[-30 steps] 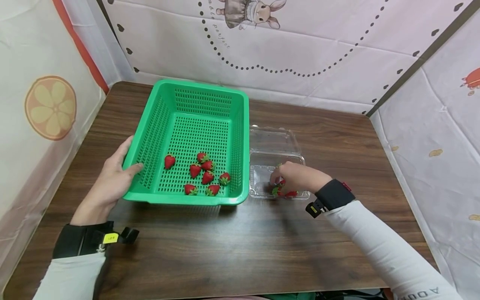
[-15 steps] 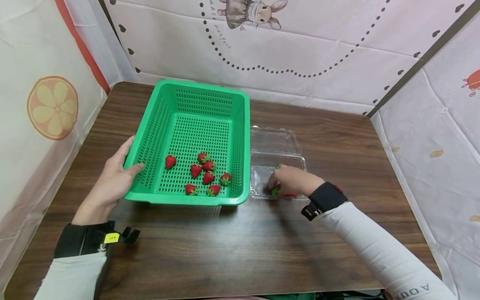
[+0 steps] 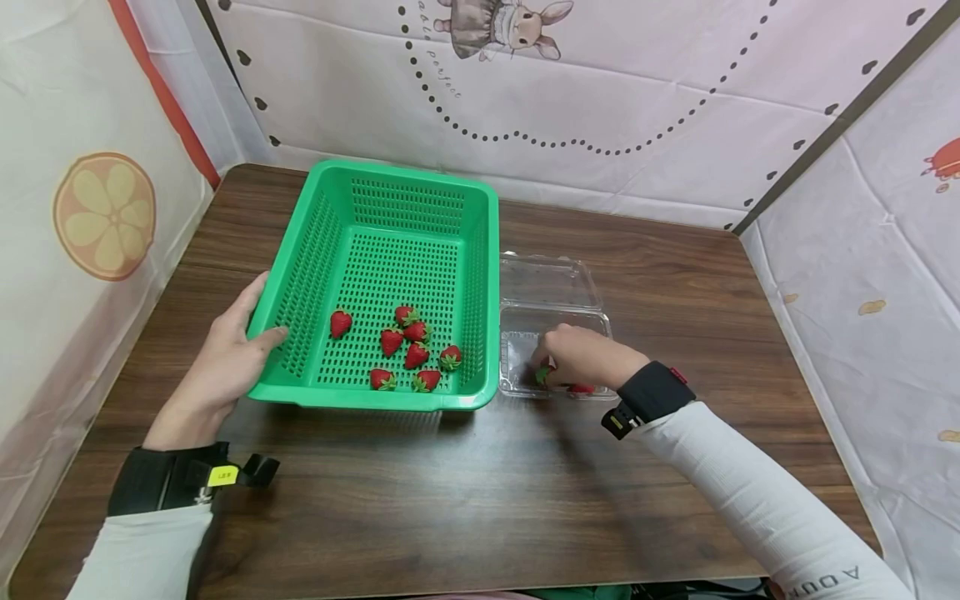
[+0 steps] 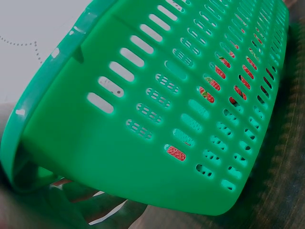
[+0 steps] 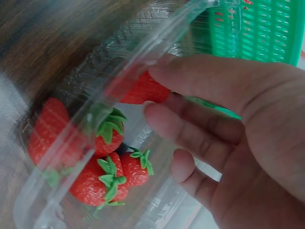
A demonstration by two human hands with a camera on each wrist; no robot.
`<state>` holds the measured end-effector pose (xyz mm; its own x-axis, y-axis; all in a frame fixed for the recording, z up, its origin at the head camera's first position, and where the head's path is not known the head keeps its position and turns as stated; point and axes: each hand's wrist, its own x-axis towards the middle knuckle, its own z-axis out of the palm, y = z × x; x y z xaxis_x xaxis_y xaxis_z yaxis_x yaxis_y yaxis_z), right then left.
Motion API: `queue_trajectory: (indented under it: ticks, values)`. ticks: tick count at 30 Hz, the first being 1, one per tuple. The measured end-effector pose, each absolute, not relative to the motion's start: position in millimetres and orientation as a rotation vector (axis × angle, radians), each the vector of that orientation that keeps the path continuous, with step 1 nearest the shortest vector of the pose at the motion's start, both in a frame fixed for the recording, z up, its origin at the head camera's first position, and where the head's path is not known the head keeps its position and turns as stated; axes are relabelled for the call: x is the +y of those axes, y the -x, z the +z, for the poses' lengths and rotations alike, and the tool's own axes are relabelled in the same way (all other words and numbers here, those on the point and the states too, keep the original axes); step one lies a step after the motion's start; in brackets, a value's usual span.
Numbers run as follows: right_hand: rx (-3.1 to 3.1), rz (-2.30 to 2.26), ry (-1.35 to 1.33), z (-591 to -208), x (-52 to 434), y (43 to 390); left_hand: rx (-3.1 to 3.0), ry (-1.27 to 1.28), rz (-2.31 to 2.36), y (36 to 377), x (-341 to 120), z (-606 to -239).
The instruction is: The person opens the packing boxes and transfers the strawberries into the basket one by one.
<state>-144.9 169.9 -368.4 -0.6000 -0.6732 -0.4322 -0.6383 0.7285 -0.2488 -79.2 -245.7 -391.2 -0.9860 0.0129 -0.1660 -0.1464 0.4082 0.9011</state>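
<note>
L hand [image 3: 225, 354] grips green basket [image 3: 375, 398] at its L edge, thumb over rim, other fingers mostly hidden behind wall; 8 berries [image 3: 341, 324] lie inside. R hand [image 3: 585, 357], fingers curled, pinches a strawberry [image 5: 145, 89] w/in clear box [image 3: 517, 354] (one end blurred thru plastic), hiding most box berries [image 5: 97, 183] from head cam. Brown wood-grain table [image 3: 390, 517], white printed cloth [image 3: 637, 83] around; rabbit pic [image 3: 517, 25] cut off up top.

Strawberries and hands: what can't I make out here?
Head view: the right-hand grip hides some strawberries in the clear container.
Head view: the green basket hides part of the left-hand grip.
Left wrist: basket wall hides most of the strawberries inside.
Right wrist: thumb partly hides the pinched strawberry.
</note>
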Motion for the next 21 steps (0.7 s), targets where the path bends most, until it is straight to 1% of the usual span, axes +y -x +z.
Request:
queue_trajectory:
  ticks: [4, 8, 21]
  values:
    - [2.474, -0.105, 1.117, -362.9, 171.2, 143.4, 2.508, 0.119, 1.630, 79.5, -246.1, -391.5]
    - [2.504, -0.127, 1.173, -353.1, 172.5, 139.4, 2.505, 0.125, 1.628, 79.9, -245.8, -391.4]
    - [2.562, -0.305, 1.108, -318.6, 168.8, 128.2, 2.504, 0.142, 1.628, 80.2, -244.4, -390.2]
